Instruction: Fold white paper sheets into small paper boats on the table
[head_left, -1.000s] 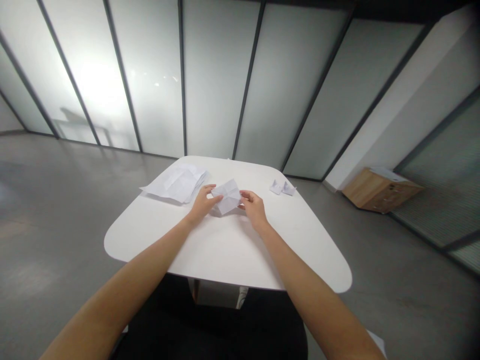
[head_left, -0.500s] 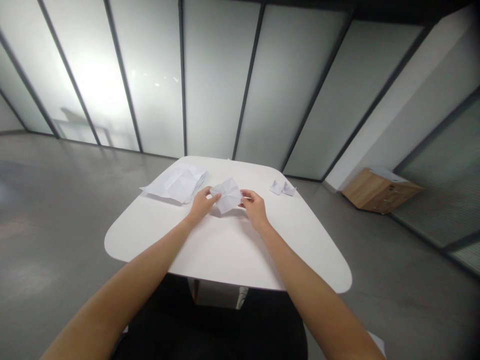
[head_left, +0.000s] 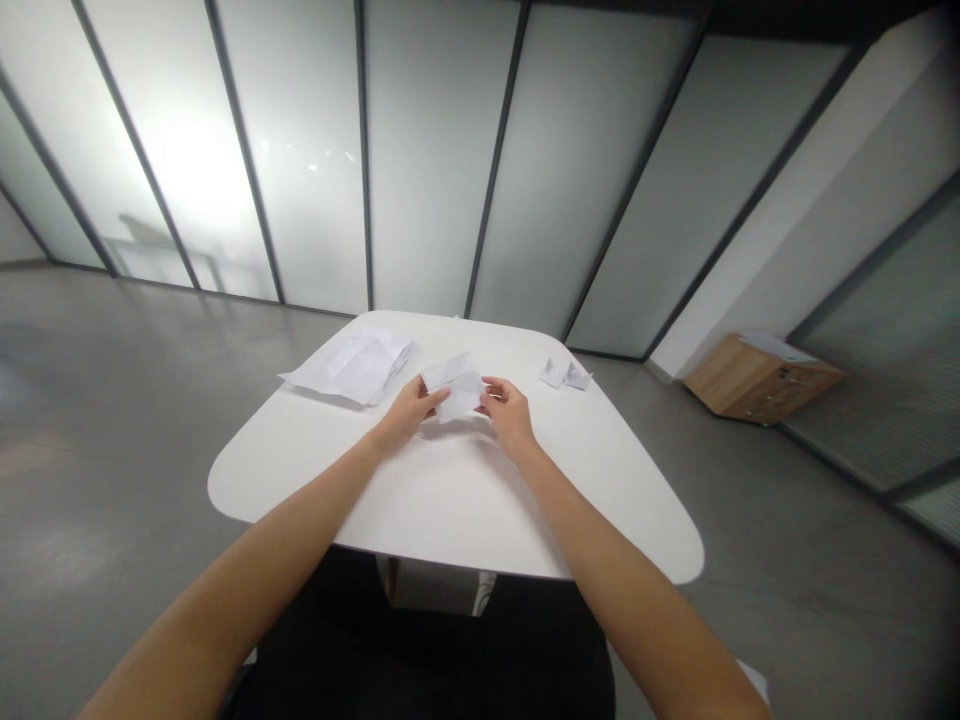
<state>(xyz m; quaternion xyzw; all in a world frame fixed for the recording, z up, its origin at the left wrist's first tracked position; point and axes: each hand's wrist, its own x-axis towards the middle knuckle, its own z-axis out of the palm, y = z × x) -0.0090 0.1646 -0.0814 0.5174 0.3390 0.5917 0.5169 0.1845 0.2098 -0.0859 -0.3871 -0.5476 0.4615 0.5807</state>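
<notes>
A small creased sheet of white paper (head_left: 456, 385) is held just above the table, between both hands. My left hand (head_left: 411, 408) is closed on its left edge, thumb lying across the front. On the opposite side, my right hand (head_left: 507, 412) pinches the paper's right edge between thumb and fingers. Fold lines cross the sheet, and its upper part looks bent over. The fingers behind the paper are hidden.
A stack of white paper (head_left: 349, 365) lies at the table's back left. Two small folded paper pieces (head_left: 564, 375) stand at the back right. The white table (head_left: 450, 500) has rounded corners. A wooden cabinet (head_left: 765, 380) stands on the floor to the right.
The paper has turned between the hands, from a diamond-like outline with crossing creases to a squarer shape with its top bent. Both hands keep their grip; the left thumb has shifted slightly right.
</notes>
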